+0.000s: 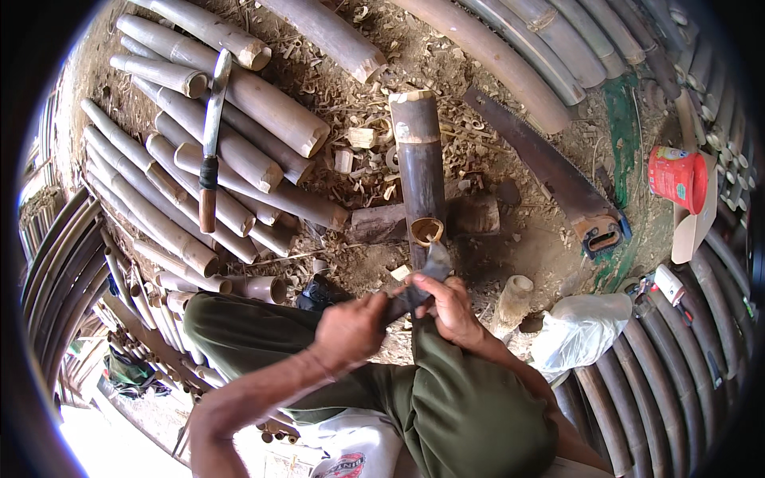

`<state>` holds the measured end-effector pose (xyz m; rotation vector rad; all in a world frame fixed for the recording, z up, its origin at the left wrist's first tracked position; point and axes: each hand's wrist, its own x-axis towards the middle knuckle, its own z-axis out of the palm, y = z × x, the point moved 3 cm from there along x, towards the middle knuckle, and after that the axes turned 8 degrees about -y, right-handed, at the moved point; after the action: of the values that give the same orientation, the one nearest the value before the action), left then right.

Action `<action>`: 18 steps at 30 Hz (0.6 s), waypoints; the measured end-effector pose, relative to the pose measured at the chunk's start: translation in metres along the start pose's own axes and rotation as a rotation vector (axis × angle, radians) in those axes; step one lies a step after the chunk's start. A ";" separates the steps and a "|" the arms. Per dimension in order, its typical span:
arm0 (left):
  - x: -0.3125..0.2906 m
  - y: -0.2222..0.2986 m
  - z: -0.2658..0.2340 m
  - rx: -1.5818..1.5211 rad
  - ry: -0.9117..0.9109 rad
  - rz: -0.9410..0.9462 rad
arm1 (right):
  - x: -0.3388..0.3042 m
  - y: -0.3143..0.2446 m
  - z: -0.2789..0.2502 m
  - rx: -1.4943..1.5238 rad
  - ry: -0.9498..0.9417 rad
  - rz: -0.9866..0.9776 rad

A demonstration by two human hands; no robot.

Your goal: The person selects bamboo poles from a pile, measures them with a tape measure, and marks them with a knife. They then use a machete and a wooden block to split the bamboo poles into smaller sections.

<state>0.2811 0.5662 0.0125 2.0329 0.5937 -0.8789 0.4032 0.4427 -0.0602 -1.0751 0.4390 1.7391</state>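
My left hand [352,325] is wrapped around the dark handle end of a knife [435,263]. My right hand [451,309] closes on the same knife, its fingers near the base of the blade. The grey blade slants up and its tip meets the near, open end of a dark bamboo tube [421,175]. That tube points away from me, propped across a wooden block [378,224] on the ground. Its cut rim looks pale and yellowish. Part of the knife's handle is hidden by my fingers.
Cut bamboo tubes [231,143] lie piled at left, a machete [213,127] on top. A handsaw [558,171] rests at right, near a red tub [677,178] and a plastic bag [582,331]. A short bamboo piece [512,301] stands beside my right arm. Shavings cover the ground.
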 end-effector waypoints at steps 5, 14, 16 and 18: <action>0.031 0.045 0.083 -0.298 0.035 -0.173 | 0.004 0.004 -0.028 -0.503 0.312 -0.278; 0.035 -0.020 -0.086 0.392 -0.376 0.118 | 0.029 0.025 0.014 0.503 -0.384 0.093; 0.032 -0.030 -0.055 0.261 -0.373 0.060 | 0.020 0.018 0.008 0.349 -0.196 0.096; 0.020 -0.026 -0.009 0.052 -0.142 0.020 | 0.012 0.012 -0.008 -0.066 -0.064 -0.066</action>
<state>0.2796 0.5897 -0.0125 1.9998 0.4755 -1.0259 0.3951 0.4391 -0.0765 -1.0658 0.3055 1.7345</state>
